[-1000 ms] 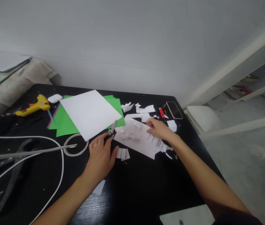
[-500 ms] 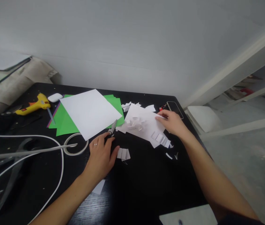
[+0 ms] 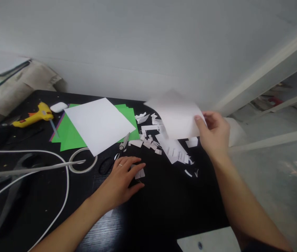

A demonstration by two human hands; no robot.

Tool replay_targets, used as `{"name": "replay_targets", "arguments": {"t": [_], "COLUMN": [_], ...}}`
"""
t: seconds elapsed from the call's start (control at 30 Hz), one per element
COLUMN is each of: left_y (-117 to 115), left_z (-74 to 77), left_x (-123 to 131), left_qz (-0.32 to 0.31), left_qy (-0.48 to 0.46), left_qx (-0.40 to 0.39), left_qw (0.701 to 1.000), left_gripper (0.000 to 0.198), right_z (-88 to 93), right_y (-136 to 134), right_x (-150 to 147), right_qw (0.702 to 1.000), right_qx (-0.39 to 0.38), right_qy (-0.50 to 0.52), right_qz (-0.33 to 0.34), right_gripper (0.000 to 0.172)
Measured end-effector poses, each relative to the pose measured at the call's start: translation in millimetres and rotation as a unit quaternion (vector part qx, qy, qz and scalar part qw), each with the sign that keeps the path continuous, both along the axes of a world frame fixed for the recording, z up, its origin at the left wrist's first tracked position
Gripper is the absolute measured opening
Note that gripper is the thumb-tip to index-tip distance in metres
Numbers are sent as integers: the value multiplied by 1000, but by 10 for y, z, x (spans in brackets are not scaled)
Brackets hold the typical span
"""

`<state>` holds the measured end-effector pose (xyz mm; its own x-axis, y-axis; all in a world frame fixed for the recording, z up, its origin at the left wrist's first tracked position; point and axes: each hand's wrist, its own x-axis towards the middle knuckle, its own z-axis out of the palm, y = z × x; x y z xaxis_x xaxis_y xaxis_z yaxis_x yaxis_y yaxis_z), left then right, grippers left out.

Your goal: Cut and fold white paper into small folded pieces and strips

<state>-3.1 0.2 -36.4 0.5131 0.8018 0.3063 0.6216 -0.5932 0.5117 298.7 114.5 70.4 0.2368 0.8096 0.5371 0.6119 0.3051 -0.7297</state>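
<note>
My right hand [image 3: 214,133] pinches the right edge of a white paper sheet [image 3: 180,120], which hangs curved and blurred above the table. Beneath and around it lie small paper scraps [image 3: 150,142] and another white piece [image 3: 171,148] with folded strips on it. My left hand [image 3: 123,176] hovers or rests, fingers apart, over a small folded paper piece [image 3: 139,173], partly hidden under the fingers. Just beyond that hand are black-handled scissors [image 3: 123,143], their blades pointing away. A large white sheet [image 3: 99,124] lies on green sheets [image 3: 72,134] at the left.
A yellow glue gun [image 3: 35,115] and a white mouse-shaped object [image 3: 59,107] stand at the back left. White cable [image 3: 67,182] loops across the left side of the black table [image 3: 164,210], near a roll of tape [image 3: 83,171]. The grey wall rises behind.
My right hand has lifted the white sheet up and to the right, uncovering scraps below. My left hand has moved off the scissors, rightward and toward me, to the folded piece.
</note>
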Motion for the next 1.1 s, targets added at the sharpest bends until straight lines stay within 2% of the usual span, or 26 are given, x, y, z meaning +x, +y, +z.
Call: {"name": "replay_targets", "arguments": {"t": [0.1,0.17,0.27,0.37,0.5,0.77,0.9,0.97,1.0,1.03,1.1], "left_y": [6,13,14,8,17,91,105,108,109,111,117], "left_z": [-42,-56,-64,-68,-58,-23,76,134,157,173,192], "left_x": [-7,-15,-12,10,20,-60,-105,-138,-152,-162,-165], "left_qz": [1,3,6,7,17,81,112,130,140,145,139], "left_qy": [2,-1,-6,-8,-18,-26,-95,-179,-241,-315,-467], "left_qx": [-5,-7,-13,-17,-20,0,-10,-62,-109,-163,-259], "left_qw": [1000,1000,1000,1000,1000,996,989,973,954,924,834], "left_gripper": [57,59,63,63,50,44,39,33,32,33,43], "right_z": [3,-16,-73,-149,-259,-394,-479,-518,-530,-536,-526], "right_y": [-80,-136,-212,-277,-345,-411,-484,-543,-577,-615,-702], "right_x": [-109,-191,-301,-384,-449,-494,-546,-597,-628,-662,-734], "right_qw": [990,969,943,920,902,853,836,834,835,838,842], "right_qx": [-62,-129,-171,-188,-214,-257,-288,-297,-298,-297,-300], "right_qy": [115,181,250,313,353,437,447,439,431,422,399], "right_qz": [59,104,139,144,127,126,139,156,168,178,203], "right_gripper": [15,16,16,18,23,27,30,28,27,27,26]}}
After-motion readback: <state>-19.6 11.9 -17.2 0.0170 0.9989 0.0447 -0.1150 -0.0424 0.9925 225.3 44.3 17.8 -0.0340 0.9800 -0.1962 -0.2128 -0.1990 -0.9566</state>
